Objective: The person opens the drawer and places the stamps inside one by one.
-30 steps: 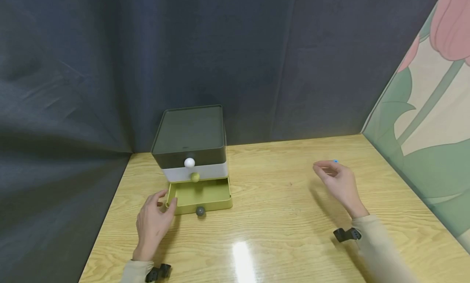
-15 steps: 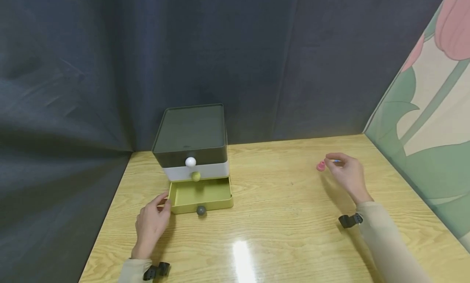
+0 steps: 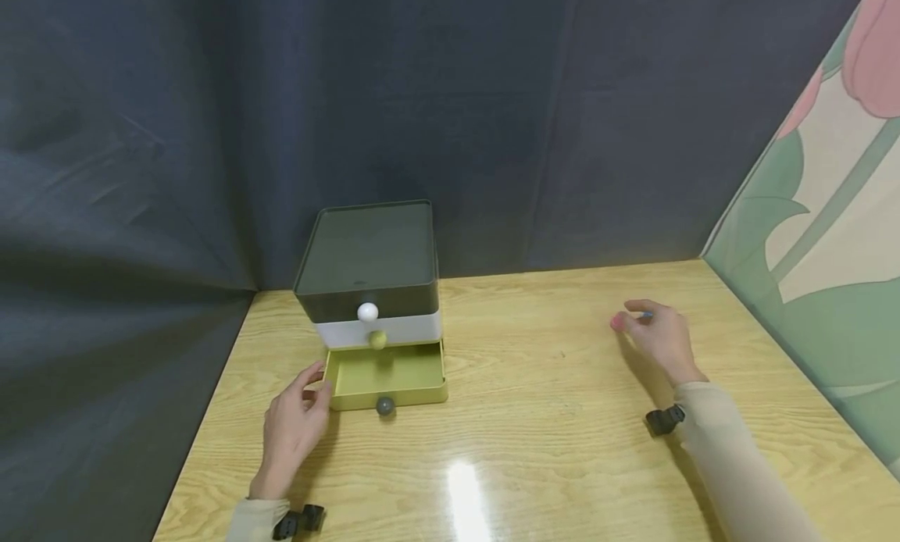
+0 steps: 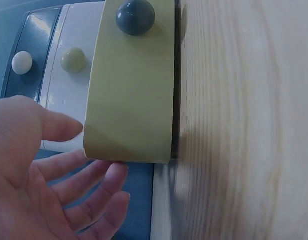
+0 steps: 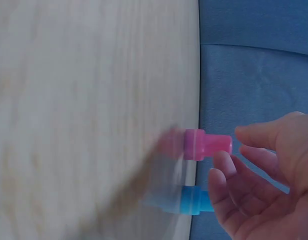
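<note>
My left hand (image 3: 291,429) is at the left front corner of the pulled-out yellow-green drawer (image 3: 390,398). In the left wrist view its thumb tip is right at the drawer's upper edge, and its loosely bent fingers lie along the side wall. On the right, my right hand (image 3: 661,339) reaches over a small pink piece (image 5: 209,145) with a wide base and narrower top. The right wrist view shows the thumb and fingers spread about that top, with a gap at the thumb. A similar blue piece (image 5: 196,200) stands beside it, partly behind the fingers.
Above the drawer, the cabinet has a white tier (image 3: 415,328) and a dark tier (image 3: 411,298), with round knobs on the fronts. The wooden table (image 3: 534,417) meets a dark curtain (image 3: 492,136) behind and a tulip-patterned cloth (image 3: 837,308) at right.
My right hand has moved right and away from me, and the pink piece has come into sight at its fingertips. The left hand has shifted slightly and its thumb now lies closer to the drawer's corner.
</note>
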A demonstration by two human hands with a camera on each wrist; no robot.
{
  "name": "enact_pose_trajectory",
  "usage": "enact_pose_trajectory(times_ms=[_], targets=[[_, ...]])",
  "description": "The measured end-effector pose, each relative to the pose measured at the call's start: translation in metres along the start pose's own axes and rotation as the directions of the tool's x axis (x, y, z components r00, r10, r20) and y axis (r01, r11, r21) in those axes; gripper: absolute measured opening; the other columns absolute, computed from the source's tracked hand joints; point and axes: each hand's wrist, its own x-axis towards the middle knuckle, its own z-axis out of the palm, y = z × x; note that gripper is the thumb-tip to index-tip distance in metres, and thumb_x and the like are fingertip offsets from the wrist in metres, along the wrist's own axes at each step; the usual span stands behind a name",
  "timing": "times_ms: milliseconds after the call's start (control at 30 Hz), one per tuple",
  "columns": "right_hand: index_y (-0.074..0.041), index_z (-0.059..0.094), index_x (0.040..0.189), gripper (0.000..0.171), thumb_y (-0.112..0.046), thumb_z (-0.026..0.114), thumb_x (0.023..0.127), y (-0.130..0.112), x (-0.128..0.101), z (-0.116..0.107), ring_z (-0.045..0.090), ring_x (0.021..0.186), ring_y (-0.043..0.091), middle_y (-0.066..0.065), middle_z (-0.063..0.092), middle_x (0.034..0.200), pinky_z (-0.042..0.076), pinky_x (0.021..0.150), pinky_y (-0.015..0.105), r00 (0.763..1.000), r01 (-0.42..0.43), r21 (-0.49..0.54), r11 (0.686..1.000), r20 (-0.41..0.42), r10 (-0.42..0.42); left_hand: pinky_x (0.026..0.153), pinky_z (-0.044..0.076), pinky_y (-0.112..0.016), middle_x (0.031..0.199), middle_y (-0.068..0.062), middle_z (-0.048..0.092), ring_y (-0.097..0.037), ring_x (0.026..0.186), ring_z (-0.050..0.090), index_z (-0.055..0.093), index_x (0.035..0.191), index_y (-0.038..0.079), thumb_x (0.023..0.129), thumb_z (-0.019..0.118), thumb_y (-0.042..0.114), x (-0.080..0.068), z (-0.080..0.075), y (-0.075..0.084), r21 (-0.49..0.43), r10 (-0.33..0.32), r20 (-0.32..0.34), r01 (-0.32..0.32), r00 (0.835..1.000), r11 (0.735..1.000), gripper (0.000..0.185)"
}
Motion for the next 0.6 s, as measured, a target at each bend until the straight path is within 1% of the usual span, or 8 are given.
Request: enact_pose_trajectory(times_ms=[100,233,400,500,600], targets=[[0.003,0.063,0.142,0.058,-0.043,0.065,0.106,0.0028,0.0005,0.0038,0.070,0.112,0.053,0.034,0.072,0.125,0.056,0.093,0.064,1.000,-0.004,0.000,1.000,0.004,0.004,0.093,0.056,-0.056,0.142,-0.015,0.070,-0.033,0.108,0.076,0.061,0.150,0.009,0.109,0.060,0.028,-0.0014,0.0002,-0.0026,-0.026,0.021,0.011,-0.021,1.000,0.999,0.046],[0.004,0.065,0.139,0.053,-0.037,0.068,0.105,0.0073,0.0001,0.0057,0.071,0.112,0.053,0.032,0.072,0.127,0.055,0.095,0.066,1.000,-0.010,-0.004,1.000,-0.004,0.010,0.093,0.057,-0.056,0.145,-0.015,0.068,-0.032,0.110,0.075,0.061,0.151,0.010,0.109,0.060,0.029,-0.0030,0.0013,-0.0057,-0.038,0.031,0.020,-0.031,0.999,0.999,0.046],[0.002,0.067,0.137,0.051,-0.038,0.067,0.106,0.0102,0.0019,0.0078,0.070,0.114,0.054,0.029,0.074,0.125,0.054,0.096,0.068,1.000,-0.020,0.022,1.000,0.000,0.020,0.092,0.058,-0.055,0.147,-0.015,0.067,-0.033,0.110,0.075,0.060,0.152,0.011,0.109,0.060,0.029,-0.0029,0.0016,-0.0089,-0.045,0.036,0.019,-0.035,0.999,0.998,0.047],[0.001,0.068,0.136,0.049,-0.037,0.066,0.107,0.0103,0.0029,0.0090,0.071,0.114,0.052,0.027,0.075,0.123,0.053,0.097,0.067,1.000,-0.018,0.031,0.999,0.000,0.018,0.090,0.059,-0.053,0.147,-0.016,0.066,-0.033,0.110,0.075,0.060,0.152,0.010,0.109,0.060,0.030,-0.0028,0.0005,-0.0095,-0.052,0.033,0.022,-0.032,0.999,0.998,0.047],[0.002,0.068,0.135,0.047,-0.035,0.066,0.107,0.0108,0.0037,0.0094,0.072,0.113,0.051,0.027,0.075,0.124,0.053,0.097,0.067,1.000,-0.006,0.026,1.000,-0.010,0.006,0.086,0.060,-0.047,0.147,-0.017,0.066,-0.034,0.110,0.075,0.060,0.153,0.009,0.109,0.061,0.029,-0.0023,0.0002,-0.0102,-0.055,0.031,0.028,-0.029,0.999,0.998,0.048]])
